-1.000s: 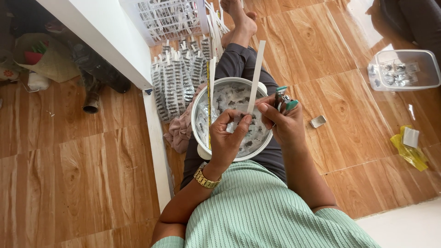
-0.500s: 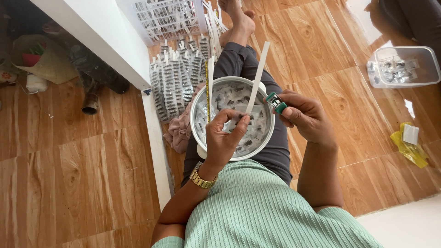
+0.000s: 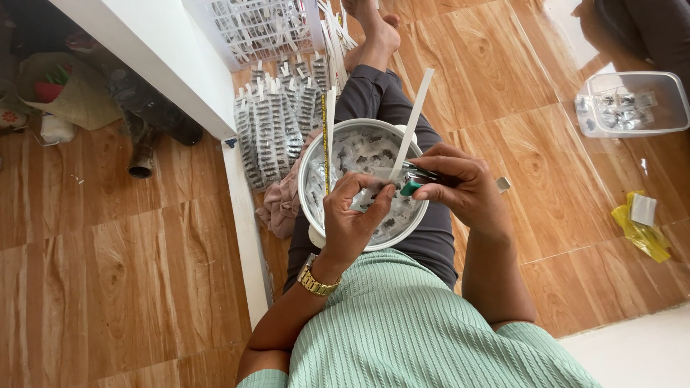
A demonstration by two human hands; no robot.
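Observation:
A white round bowl (image 3: 310, 167) full of small dark pieces in clear wrapping rests on my lap. My left hand (image 3: 352, 219), with a gold watch on the wrist, pinches the lower end of a long white strip (image 3: 413, 118) that sticks up over the bowl. My right hand (image 3: 460, 183) holds a small green-handled tool (image 3: 411, 188) and presses it against the strip next to my left fingers. A thin yellow stick (image 3: 325, 136) stands upright at the bowl's left side.
Rows of packed clear strips (image 3: 269, 129) lie on the wooden floor beside my leg. A white lattice basket (image 3: 251, 25) sits further out. A clear plastic box (image 3: 632, 104) stands at the right, yellow wrapping (image 3: 640, 226) nearer. A white ledge (image 3: 165, 61) runs at the left.
My right hand moved left from the bowl's rim and met my left hand at the white strip. The left hand kept its hold over the bowl.

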